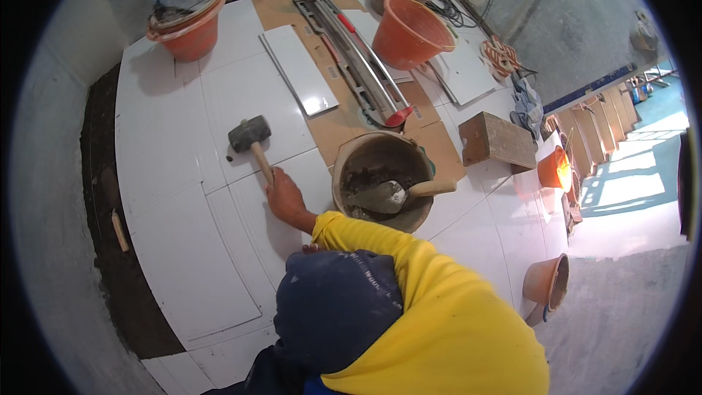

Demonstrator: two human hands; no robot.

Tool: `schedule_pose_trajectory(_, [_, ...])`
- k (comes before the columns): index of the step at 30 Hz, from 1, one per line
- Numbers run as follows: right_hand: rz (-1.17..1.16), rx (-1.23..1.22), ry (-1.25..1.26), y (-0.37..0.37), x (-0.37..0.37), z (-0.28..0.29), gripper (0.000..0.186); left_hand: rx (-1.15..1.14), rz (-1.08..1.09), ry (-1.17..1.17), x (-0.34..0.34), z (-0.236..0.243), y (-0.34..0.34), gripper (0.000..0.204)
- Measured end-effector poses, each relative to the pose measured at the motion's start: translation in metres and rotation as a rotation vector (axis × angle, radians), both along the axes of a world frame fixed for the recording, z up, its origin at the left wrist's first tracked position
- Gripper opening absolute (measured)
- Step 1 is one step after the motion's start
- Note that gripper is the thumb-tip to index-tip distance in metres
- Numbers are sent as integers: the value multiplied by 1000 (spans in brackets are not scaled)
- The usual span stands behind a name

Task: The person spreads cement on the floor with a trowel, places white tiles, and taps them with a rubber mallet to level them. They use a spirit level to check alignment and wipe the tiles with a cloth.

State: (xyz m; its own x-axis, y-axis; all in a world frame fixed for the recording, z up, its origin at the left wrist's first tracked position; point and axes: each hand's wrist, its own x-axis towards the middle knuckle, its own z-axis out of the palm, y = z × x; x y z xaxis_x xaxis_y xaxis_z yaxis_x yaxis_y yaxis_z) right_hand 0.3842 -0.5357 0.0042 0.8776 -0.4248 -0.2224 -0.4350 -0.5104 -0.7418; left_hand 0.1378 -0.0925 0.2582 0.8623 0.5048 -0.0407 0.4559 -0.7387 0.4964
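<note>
My right hand (285,197), at the end of a yellow sleeve, is closed round the wooden handle of a rubber mallet (249,134). Its dark head is over the white floor tiles (164,168) and points away from me. A few fingertips that appear to be my left hand (313,248) show at the edge of dark navy cloth (333,307); the rest is hidden. Just right of my right hand stands a mortar-stained bucket (342,175) with grey mortar inside. Across it lies a trowel (431,188), its handle resting over the right rim.
Beyond the bucket, a long tile cutter (355,51) lies on cardboard beside a loose tile (300,69). Orange buckets (191,38) (409,33) stand farther back. A wooden block (497,140) sits at right. Along the left wall runs a dark untiled strip (128,278) holding a wooden stick (119,231).
</note>
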Motion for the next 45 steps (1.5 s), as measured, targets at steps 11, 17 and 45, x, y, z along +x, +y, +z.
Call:
schedule_pose_trajectory(11, [538,1079,-148,-60,-58,186,60,13,-93,46,48,23,6,57])
schedule_pose_trajectory(17, [564,1122,-88,-97,-157,196,64,44,-221,107,79,-7,31,56])
schedule_pose_trajectory(45, [-783,1526,-336,-145,-194,78,55,179,25,200,77,4,8,49])
